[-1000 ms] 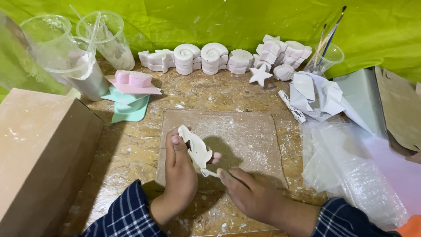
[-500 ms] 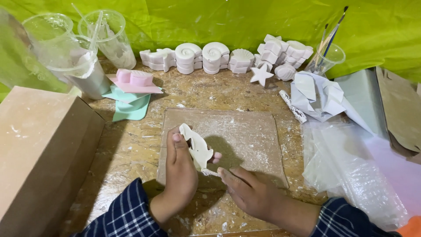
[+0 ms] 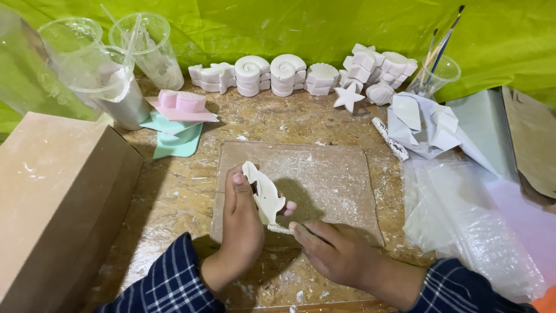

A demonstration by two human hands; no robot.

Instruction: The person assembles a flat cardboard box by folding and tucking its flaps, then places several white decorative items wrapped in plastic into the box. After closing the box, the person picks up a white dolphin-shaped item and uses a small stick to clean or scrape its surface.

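Note:
A white plaster cast [image 3: 264, 194] shaped like a dolphin stands on edge over a dusty brown sanding sheet [image 3: 324, 174]. My left hand [image 3: 242, 223] grips it, thumb on the near face and fingertips showing behind it. My right hand [image 3: 333, 249] lies low on the sheet, its fingertip touching the cast's lower tail end. White dust covers the sheet and the wooden tabletop [image 3: 185, 191] around it.
A row of white plaster shells and a star [image 3: 347, 97] lines the back. Clear plastic cups [image 3: 110, 81] stand back left, pink and green moulds [image 3: 176, 113] beside them. A cardboard box [image 3: 52, 197] fills the left. Crumpled paper [image 3: 425, 124], a brush cup [image 3: 437, 72] and plastic wrap [image 3: 463, 214] sit right.
Both hands and the cast have stayed almost in place; the cast has shifted only slightly over the sheet.

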